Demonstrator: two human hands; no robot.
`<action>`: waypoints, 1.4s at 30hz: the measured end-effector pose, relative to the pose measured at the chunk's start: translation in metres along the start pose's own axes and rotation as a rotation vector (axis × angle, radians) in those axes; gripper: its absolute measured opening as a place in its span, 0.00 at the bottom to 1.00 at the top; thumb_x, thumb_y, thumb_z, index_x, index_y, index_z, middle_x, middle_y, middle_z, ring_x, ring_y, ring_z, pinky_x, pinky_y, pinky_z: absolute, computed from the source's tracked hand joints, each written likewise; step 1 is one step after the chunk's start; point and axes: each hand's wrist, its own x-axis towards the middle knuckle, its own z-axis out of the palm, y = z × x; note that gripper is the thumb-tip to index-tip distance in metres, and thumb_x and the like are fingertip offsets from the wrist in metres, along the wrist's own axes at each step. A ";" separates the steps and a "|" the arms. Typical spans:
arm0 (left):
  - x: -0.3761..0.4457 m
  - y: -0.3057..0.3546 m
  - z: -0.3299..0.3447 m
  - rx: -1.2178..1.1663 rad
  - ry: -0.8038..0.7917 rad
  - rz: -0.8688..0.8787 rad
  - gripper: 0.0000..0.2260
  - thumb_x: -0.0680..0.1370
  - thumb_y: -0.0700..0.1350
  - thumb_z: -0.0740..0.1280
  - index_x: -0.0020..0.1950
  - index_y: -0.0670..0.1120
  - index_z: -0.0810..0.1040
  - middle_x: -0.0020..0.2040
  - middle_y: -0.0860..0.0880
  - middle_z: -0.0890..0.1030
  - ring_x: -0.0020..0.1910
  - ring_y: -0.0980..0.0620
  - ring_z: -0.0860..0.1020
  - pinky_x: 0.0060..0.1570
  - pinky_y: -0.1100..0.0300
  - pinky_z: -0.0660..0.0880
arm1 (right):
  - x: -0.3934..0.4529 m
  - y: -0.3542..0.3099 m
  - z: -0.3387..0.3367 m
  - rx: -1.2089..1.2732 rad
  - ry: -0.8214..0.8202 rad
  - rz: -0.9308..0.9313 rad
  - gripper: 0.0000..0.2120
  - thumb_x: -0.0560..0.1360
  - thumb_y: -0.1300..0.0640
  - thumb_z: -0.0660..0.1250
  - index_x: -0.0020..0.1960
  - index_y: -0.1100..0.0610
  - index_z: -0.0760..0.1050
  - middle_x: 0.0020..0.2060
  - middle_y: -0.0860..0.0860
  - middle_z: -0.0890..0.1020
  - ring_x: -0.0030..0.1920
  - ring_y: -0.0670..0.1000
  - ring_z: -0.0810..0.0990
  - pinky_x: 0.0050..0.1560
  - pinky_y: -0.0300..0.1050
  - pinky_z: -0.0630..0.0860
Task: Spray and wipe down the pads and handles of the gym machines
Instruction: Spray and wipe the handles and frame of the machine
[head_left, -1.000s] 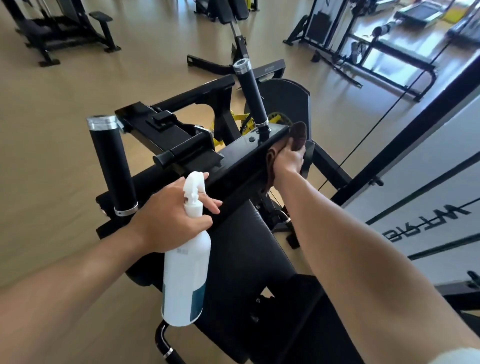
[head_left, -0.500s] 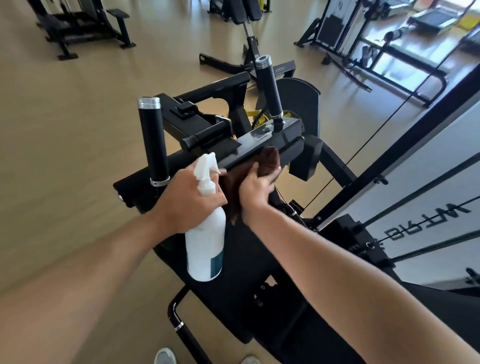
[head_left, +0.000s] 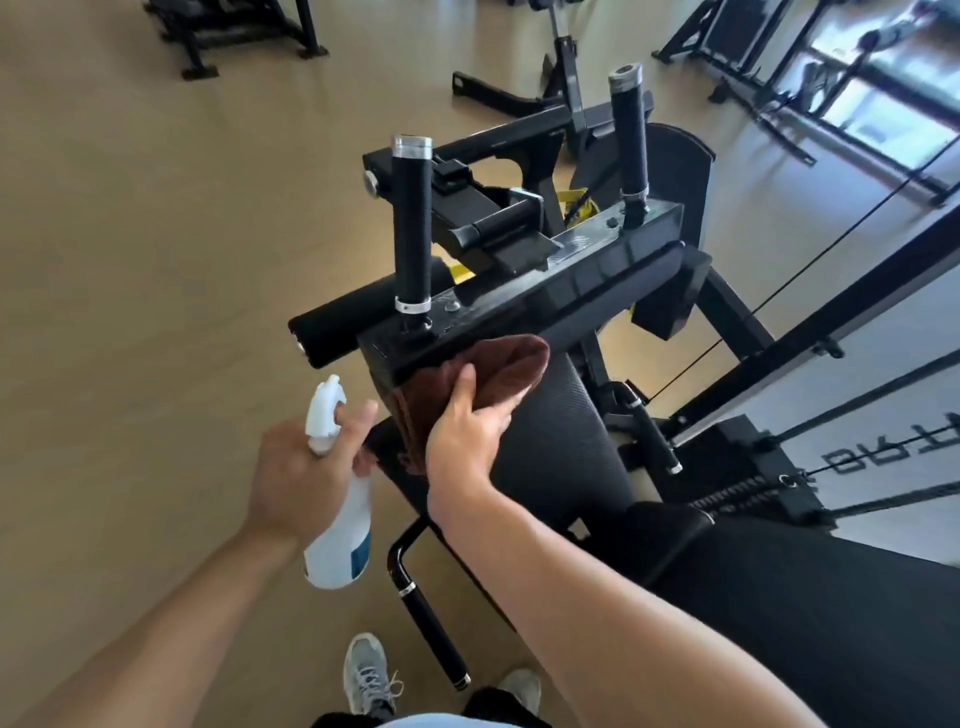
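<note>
Over the tan gym floor (head_left: 130, 312), I keep my right hand (head_left: 465, 434) flat-fingered, pressing the brown cloth (head_left: 483, 371) against the black pad (head_left: 561, 447) to wipe it, my left hand (head_left: 306, 478) gripping the spray bottle (head_left: 340, 540) aside, ready.

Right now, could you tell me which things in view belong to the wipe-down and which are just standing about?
In use:
- spray bottle, held in left hand
- brown cloth, pressed by right hand against the black crossbar
- upright handles
- black pad

Standing about:
- other gym machines
- grey shoes
</note>
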 end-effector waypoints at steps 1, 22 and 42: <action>0.005 0.001 0.000 0.001 0.005 0.019 0.24 0.81 0.52 0.68 0.26 0.45 0.76 0.25 0.48 0.80 0.22 0.57 0.72 0.31 0.60 0.67 | 0.007 -0.003 0.002 -0.013 0.010 -0.004 0.38 0.83 0.39 0.61 0.81 0.34 0.38 0.79 0.52 0.62 0.73 0.59 0.71 0.73 0.58 0.70; 0.045 -0.004 -0.011 -0.167 0.030 0.104 0.27 0.84 0.51 0.64 0.24 0.47 0.74 0.27 0.46 0.80 0.29 0.52 0.79 0.38 0.61 0.73 | 0.018 -0.011 -0.027 -0.906 -0.240 -1.317 0.30 0.81 0.52 0.68 0.80 0.57 0.65 0.81 0.56 0.63 0.82 0.61 0.57 0.80 0.66 0.56; 0.119 0.045 -0.029 -0.222 0.013 0.244 0.27 0.84 0.52 0.63 0.28 0.40 0.78 0.28 0.46 0.81 0.29 0.58 0.78 0.37 0.75 0.70 | -0.010 -0.128 0.094 -0.189 0.116 -0.595 0.28 0.73 0.46 0.77 0.69 0.45 0.72 0.56 0.43 0.82 0.58 0.49 0.80 0.64 0.55 0.78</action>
